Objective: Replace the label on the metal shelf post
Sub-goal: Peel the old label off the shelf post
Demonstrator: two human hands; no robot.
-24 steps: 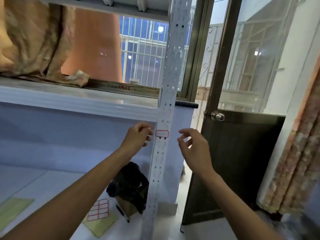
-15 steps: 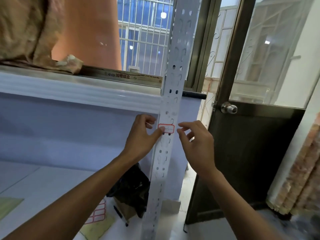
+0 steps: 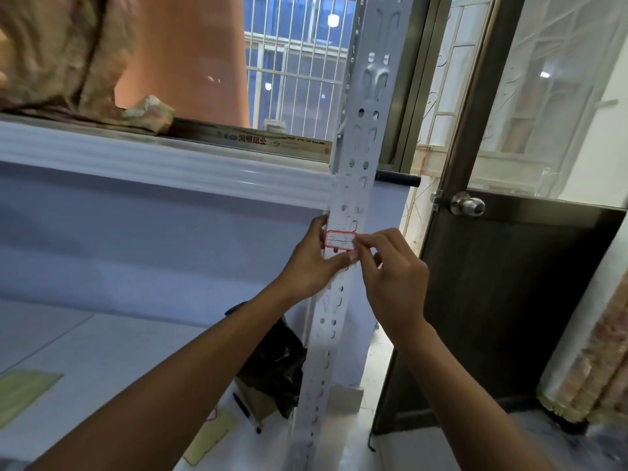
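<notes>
The grey perforated metal shelf post (image 3: pixel 368 96) runs from top centre down to the floor. A white label with a red border (image 3: pixel 339 240), with handwriting on it, sticks on the post's front just below the upper shelf board. My left hand (image 3: pixel 311 266) holds the post from the left: its thumb lies across the front right under the label and its fingers reach up the left edge. My right hand (image 3: pixel 390 280) comes from the right, thumb and forefinger pinching the label's right edge.
The white upper shelf board (image 3: pixel 170 164) carries a bundled brown cloth (image 3: pixel 68 62). On the lower shelf lie a black bag (image 3: pixel 272 365), a pen (image 3: pixel 246 413) and a yellow-green label sheet (image 3: pixel 210 433). A dark door with a knob (image 3: pixel 467 203) stands right of the post.
Both hands have closed in on the post. The left thumb slid across the front below the label, and the right fingertips reached the label's right edge. The view came closer.
</notes>
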